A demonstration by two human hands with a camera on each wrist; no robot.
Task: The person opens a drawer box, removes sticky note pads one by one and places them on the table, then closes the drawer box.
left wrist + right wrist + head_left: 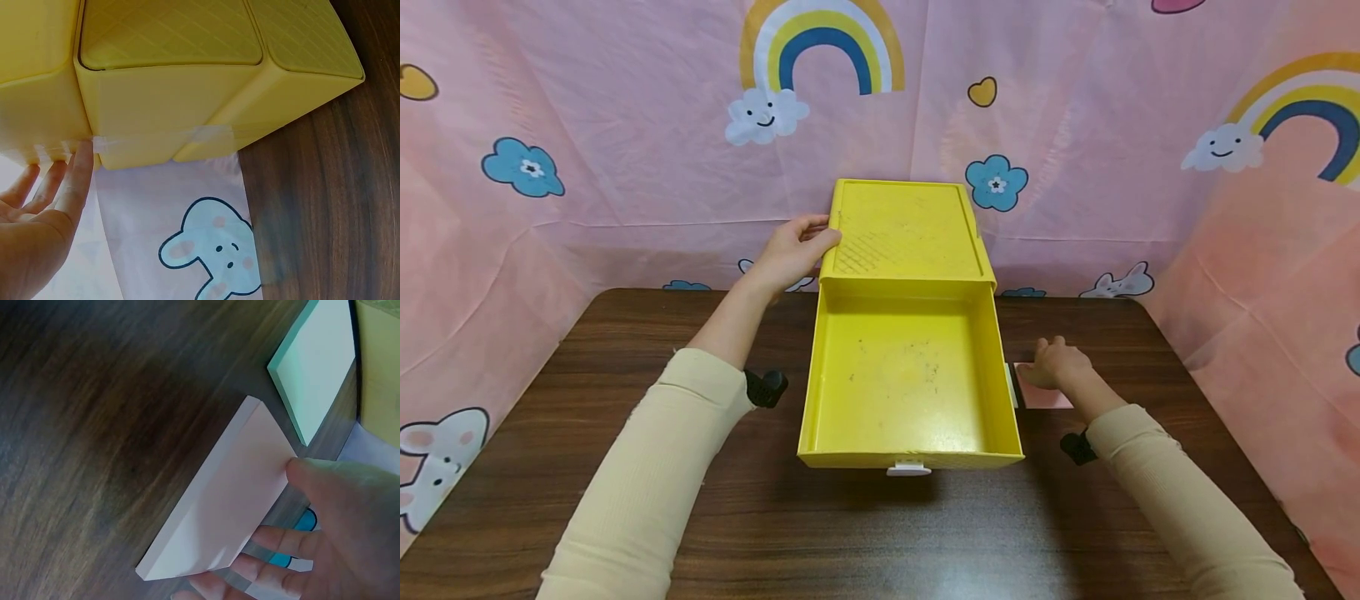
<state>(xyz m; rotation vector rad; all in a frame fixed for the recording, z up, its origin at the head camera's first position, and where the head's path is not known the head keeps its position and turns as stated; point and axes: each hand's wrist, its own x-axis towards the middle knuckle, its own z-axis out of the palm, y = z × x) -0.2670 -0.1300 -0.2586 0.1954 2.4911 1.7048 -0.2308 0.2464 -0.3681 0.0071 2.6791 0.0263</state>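
A yellow drawer unit stands at the back of the table, its top drawer pulled far out, with dark scuffs on the drawer's bottom. My left hand touches the unit's left side, thumb at the top edge; in the left wrist view its fingers lie fairly straight against the yellow wall. Right of the drawer, my right hand holds a pink sticky-note pad by its edges, thumb on one side and fingers on another. A pale green pad lies beside it, partly hidden by the drawer in the head view.
A white handle sticks out from the drawer front over the dark wooden table. Pink cloth with rainbows, flowers and rabbits hangs behind and along both sides. Each wrist wears a black strap.
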